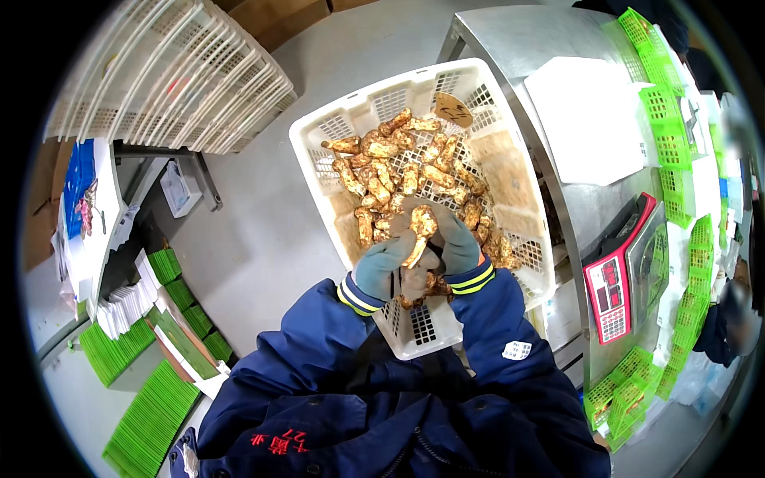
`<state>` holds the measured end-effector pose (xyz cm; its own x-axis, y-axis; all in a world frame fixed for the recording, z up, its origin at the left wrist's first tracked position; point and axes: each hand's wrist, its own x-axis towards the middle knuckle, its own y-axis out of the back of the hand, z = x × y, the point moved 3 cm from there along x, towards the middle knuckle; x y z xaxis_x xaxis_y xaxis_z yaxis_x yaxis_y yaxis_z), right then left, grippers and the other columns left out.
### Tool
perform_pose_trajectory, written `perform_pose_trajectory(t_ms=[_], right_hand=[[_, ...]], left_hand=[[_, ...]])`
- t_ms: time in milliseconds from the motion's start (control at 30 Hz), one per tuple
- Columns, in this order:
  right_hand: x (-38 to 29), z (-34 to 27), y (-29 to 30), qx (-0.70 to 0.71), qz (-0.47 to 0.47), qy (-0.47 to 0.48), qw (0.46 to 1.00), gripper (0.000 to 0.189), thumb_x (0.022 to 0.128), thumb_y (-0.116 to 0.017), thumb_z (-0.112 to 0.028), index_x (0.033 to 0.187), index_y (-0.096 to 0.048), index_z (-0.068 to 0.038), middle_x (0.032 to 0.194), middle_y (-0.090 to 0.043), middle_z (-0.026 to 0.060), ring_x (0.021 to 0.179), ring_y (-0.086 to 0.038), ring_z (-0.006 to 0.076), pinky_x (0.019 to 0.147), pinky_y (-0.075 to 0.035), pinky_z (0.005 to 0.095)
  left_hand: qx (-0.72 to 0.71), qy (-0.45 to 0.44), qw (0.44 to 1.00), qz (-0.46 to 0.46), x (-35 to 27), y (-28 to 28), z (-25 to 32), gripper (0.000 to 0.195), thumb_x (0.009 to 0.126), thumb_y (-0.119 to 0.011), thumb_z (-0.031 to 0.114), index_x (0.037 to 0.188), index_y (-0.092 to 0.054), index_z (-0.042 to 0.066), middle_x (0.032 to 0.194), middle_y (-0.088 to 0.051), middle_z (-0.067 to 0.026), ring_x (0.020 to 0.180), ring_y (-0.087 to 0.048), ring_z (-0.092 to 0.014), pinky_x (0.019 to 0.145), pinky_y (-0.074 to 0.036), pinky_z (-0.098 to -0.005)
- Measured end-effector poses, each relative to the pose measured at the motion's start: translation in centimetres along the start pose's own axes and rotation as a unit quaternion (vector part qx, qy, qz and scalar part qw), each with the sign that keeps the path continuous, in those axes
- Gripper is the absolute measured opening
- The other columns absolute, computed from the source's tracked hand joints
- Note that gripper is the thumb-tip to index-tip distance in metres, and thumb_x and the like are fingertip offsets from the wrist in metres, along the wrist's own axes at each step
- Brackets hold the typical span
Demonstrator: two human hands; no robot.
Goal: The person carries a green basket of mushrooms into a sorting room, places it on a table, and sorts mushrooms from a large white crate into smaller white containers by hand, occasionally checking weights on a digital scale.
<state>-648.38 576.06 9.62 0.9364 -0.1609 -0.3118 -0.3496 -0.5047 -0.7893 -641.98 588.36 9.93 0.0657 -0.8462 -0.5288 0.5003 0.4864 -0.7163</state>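
Note:
A brown-and-cream matsutake-like mushroom (pixel 423 224) is between my two gloved hands, its pale stem pointing down towards me. My left hand (pixel 382 263) pinches it from the left with the thumb along the stem. Around its cap and right side curl the fingers of my right hand (pixel 454 230). Both hands are over a white plastic crate (pixel 508 161) with slotted walls. Many similar mushrooms (pixel 379 146) lie loose on the crate's grid floor, some hidden beneath my gloves. A brown cardboard tag (pixel 452 110) with handwriting leans at its far end.
A steel table (pixel 502 36) on the right bears a red digital scale (pixel 612 293), white sheets (pixel 580 119) and green baskets (pixel 672 140). Stacked white crates (pixel 197 83) stand far left; green basket stacks (pixel 152 418) sit lower left. Another person (pixel 720 328) is at the right edge.

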Motion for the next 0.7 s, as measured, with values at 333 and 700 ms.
perform_pose_trajectory(t_ms=[333, 700], right_hand=[[-4.5, -0.7, 0.7, -0.418, 0.355, 0.114, 0.828, 0.027, 0.085, -0.064, -0.024, 0.078, -0.058, 0.001, 0.061, -0.054, 0.0006, 0.057, -0.052, 0.0091, 0.052, -0.044, 0.0243], [-14.5, 3.6, 1.8, -0.115, 0.301, 0.185, 0.928, 0.028, 0.086, -0.058, -0.016, 0.109, -0.059, 0.0, 0.1, -0.06, 0.0091, 0.085, -0.058, 0.0164, 0.069, -0.047, 0.0271]], left_hand=[[0.071, 0.035, 0.995, 0.064, 0.3, -1.6, -2.1, 0.044, 0.095, -0.045, 0.039, 0.11, -0.054, -0.001, 0.081, -0.061, -0.0054, 0.068, -0.058, -0.014, 0.061, -0.049, -0.0253], [0.341, -0.006, 0.94, -0.035, 0.9, -3.1, -8.2, 0.043, 0.098, -0.038, 0.036, 0.107, -0.061, 0.001, 0.084, -0.063, -0.0048, 0.065, -0.056, -0.01, 0.057, -0.045, -0.0229]])
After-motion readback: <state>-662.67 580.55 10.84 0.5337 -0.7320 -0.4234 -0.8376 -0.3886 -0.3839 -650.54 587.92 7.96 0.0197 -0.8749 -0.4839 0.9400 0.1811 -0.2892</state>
